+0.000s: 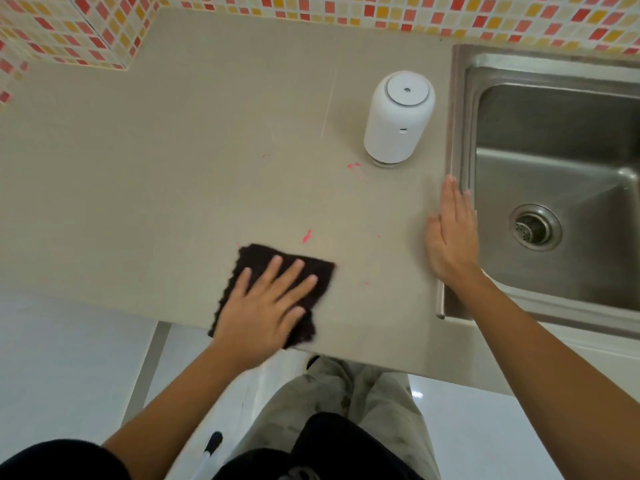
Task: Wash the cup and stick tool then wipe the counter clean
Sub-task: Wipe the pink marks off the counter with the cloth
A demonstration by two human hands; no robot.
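Observation:
My left hand (266, 303) lies flat, fingers spread, on a dark cloth (258, 259) pressed to the beige counter (173, 168) near its front edge. Pink smears mark the counter: one (307, 236) just beyond the cloth, another (354, 166) by the white device. My right hand (452, 233) rests edge-on, fingers straight and together, on the counter beside the sink rim; it holds nothing. No cup or stick tool is in view.
A white cylindrical device (398, 119) stands on the counter left of the steel sink (460, 133). The sink basin with its drain (535, 227) is at right. Mosaic tiled wall (311, 8) runs behind. White floor lies below the counter edge.

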